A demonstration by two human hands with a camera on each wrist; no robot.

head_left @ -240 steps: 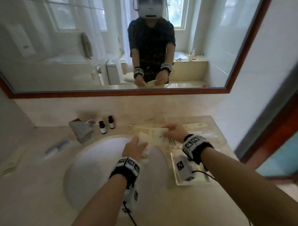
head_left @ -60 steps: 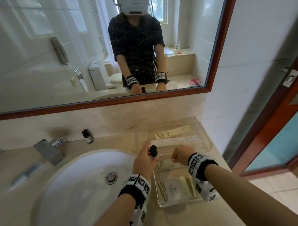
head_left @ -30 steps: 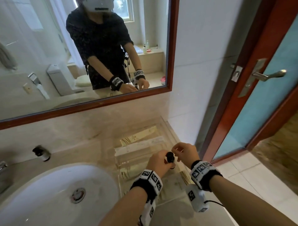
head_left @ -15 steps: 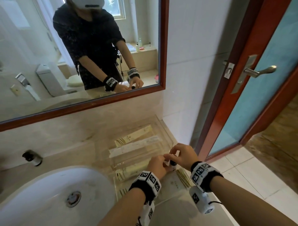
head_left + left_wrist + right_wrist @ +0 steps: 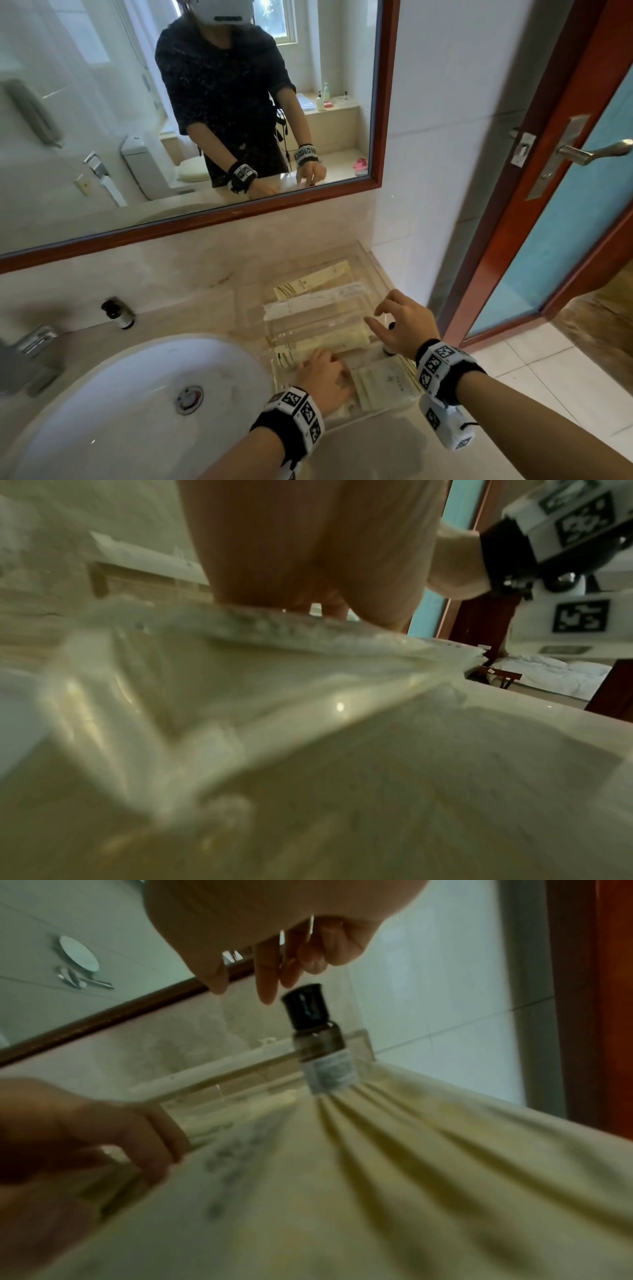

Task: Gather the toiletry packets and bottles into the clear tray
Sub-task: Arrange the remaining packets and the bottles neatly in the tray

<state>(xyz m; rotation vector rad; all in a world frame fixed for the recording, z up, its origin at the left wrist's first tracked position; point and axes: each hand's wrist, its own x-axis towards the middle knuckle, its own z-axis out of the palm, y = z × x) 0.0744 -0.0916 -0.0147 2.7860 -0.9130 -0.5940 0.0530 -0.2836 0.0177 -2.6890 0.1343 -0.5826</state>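
The clear tray (image 5: 376, 270) sits on the counter right of the sink and holds several cream and white packets (image 5: 311, 282). A small black-capped bottle (image 5: 318, 1047) stands upright on a cream packet at the tray's right side. My right hand (image 5: 380, 318) hovers just above its cap with fingers spread, apart from it. My left hand (image 5: 322, 375) lies with bent fingers on the packets in the tray's near part; whether it pinches one is hidden. A second small bottle (image 5: 120, 315) stands by the backsplash, left of the tray.
The white basin (image 5: 137, 394) fills the counter's left, with the faucet (image 5: 30, 356) at its far left. A red-framed mirror hangs above. A door with a metal handle (image 5: 596, 154) stands right of the counter's end.
The bottle passed from my left hand to my right and now stands in the tray, let go. My left hand drew back onto the near packets.
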